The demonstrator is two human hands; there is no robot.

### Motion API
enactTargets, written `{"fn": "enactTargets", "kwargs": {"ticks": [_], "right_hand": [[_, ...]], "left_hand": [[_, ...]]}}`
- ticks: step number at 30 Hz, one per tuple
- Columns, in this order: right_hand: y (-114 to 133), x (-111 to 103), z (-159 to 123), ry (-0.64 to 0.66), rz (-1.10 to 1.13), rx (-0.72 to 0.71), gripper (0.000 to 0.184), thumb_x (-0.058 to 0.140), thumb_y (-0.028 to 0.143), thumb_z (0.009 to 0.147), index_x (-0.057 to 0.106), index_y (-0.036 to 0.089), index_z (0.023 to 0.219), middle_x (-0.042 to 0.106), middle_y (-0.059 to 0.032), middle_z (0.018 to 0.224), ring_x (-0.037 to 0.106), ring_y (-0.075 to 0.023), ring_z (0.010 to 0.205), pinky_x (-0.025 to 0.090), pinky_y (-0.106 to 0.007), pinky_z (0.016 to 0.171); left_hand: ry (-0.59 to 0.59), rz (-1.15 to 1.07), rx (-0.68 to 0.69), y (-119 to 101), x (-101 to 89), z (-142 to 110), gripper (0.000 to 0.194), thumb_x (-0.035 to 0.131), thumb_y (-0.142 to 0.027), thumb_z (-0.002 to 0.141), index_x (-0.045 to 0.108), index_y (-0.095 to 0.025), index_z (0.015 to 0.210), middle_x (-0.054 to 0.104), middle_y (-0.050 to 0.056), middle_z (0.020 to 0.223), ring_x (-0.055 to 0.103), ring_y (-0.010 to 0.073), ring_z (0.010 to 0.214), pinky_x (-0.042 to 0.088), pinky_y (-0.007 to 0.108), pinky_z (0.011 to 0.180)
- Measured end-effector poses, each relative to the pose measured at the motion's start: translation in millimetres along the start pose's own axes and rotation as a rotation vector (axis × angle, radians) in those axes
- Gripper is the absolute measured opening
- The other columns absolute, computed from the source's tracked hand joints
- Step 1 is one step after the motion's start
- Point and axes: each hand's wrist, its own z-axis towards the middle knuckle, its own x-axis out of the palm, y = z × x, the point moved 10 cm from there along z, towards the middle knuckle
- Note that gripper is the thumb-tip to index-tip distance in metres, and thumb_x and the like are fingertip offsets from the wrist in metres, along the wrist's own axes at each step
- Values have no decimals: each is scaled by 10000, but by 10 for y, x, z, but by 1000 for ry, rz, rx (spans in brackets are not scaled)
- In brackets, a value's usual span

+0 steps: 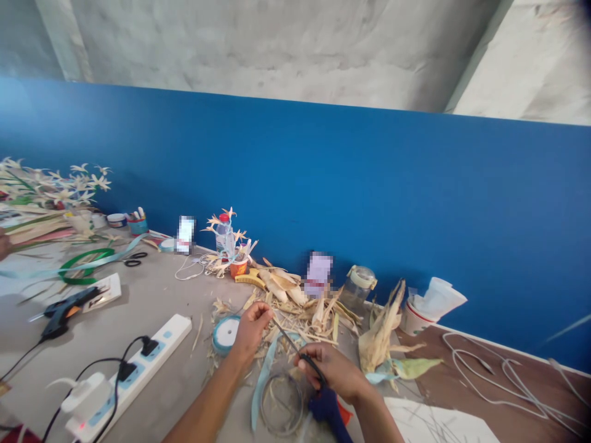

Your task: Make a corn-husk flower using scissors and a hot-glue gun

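My left hand (252,329) is closed in a pinch on the far end of a thin dark wire (289,337), just over a heap of dried corn husks (300,304). My right hand (335,368) is closed on a pair of pliers with blue handles (329,407), whose tip sits on the same wire nearer to me. A coil of thin wire (281,406) lies on the table under my right hand. A roll of pale blue ribbon (225,333) lies just left of my left hand.
A white power strip (138,363) with plugs and a black glue gun (62,311) lie at the left. Scissors (133,259), green ribbon (85,264), husk flowers (50,184), a water bottle (224,237), a jar (357,286), a paper cup (415,317) and white cables (498,375) line the blue partition.
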Motion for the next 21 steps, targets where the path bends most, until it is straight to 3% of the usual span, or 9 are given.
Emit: {"fn": "enactTargets", "kwargs": {"ticks": [21], "right_hand": [[-1,2,2,-1,7,7,278,604,408,677,612,142,756,437,79,420,328,-59,398,213,-200,441]], "left_hand": [[-8,-8,-14,-14,1,-10,168,632,-322,638,541,-181,621,438,-71,508,372,83,463,290,207,463]]}}
